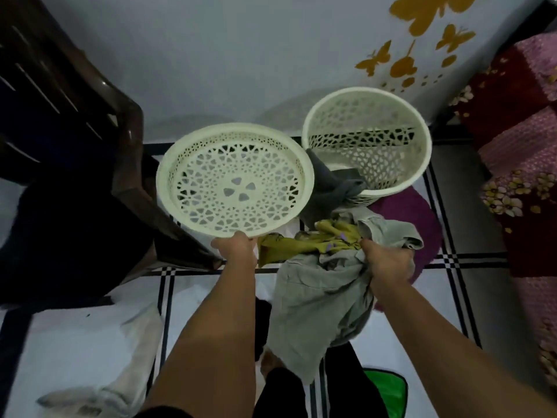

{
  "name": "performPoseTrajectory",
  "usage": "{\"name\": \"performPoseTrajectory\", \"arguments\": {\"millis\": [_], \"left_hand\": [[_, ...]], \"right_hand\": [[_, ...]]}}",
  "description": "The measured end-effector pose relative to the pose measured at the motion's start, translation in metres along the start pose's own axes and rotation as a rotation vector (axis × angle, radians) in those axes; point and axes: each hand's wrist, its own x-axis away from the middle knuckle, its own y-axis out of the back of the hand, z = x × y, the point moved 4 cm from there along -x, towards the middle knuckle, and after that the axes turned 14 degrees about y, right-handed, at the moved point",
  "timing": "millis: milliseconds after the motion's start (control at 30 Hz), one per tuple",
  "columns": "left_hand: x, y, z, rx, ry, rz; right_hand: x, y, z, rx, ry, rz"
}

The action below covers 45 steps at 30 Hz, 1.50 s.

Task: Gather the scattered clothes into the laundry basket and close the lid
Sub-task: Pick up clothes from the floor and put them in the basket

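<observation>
The cream perforated laundry basket [366, 99] stands uncovered against the wall, with nothing visible inside. Its round lid [233, 179] is off and held up by its near rim in my left hand [236, 247]. My right hand [388, 262] grips a bundle of clothes: a pale grey-green shirt [319, 300] and an olive-yellow garment [304, 241]. A dark grey cloth [331, 185] hangs over the basket's near left side. Pale clothing [132, 360] lies on the floor at the lower left.
A dark brown chair [99, 152] with dark fabric on its seat stands at the left. A bed with a maroon and pink flowered cover [521, 164] fills the right side. A purple mat [413, 218] lies by the basket. Something green [388, 390] sits near my feet.
</observation>
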Motion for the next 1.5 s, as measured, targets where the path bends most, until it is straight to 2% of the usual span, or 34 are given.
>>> {"name": "performPoseTrajectory", "arguments": {"millis": [133, 267, 433, 533, 633, 700, 933, 1100, 1200, 1333, 1400, 1500], "left_hand": [[-0.066, 0.017, 0.009, -0.094, -0.035, -0.07], [-0.165, 0.01, 0.037, -0.14, 0.076, -0.081], [-0.23, 0.0, 0.06, -0.224, 0.054, -0.071], [-0.263, -0.011, 0.07, -0.288, 0.095, 0.002], [-0.275, -0.02, 0.071, -0.512, 0.146, 0.088], [-0.272, -0.02, 0.076, -0.58, 0.184, 0.123], [-0.179, -0.022, 0.058, -0.726, 0.148, 0.298], [-0.062, -0.017, 0.038, -0.825, 0.267, 0.459], [0.016, -0.012, 0.011, -0.848, 0.271, 0.593], [0.096, -0.027, -0.029, -0.865, 0.185, 0.717], [0.168, -0.054, -0.056, -0.849, 0.094, 0.852], [0.189, -0.086, -0.07, -0.817, -0.004, 0.918]], "right_hand": [[-0.006, -0.055, -0.038, 0.021, -0.017, 0.0], [-0.041, -0.115, -0.083, -0.01, -0.011, -0.009], [-0.087, -0.161, -0.13, -0.006, 0.04, -0.012], [-0.106, -0.178, -0.154, 0.025, 0.051, -0.014], [-0.113, -0.186, -0.161, 0.046, 0.073, -0.034], [-0.109, -0.184, -0.161, 0.083, 0.07, -0.044], [-0.068, -0.161, -0.126, 0.025, 0.078, 0.003], [-0.017, -0.121, -0.07, -0.052, 0.122, 0.021], [0.023, -0.084, -0.021, -0.123, 0.137, 0.015], [0.061, -0.042, 0.052, -0.233, 0.152, -0.005], [0.082, -0.004, 0.108, -0.369, 0.193, -0.027], [0.085, 0.003, 0.151, -0.477, 0.234, 0.023]]}}
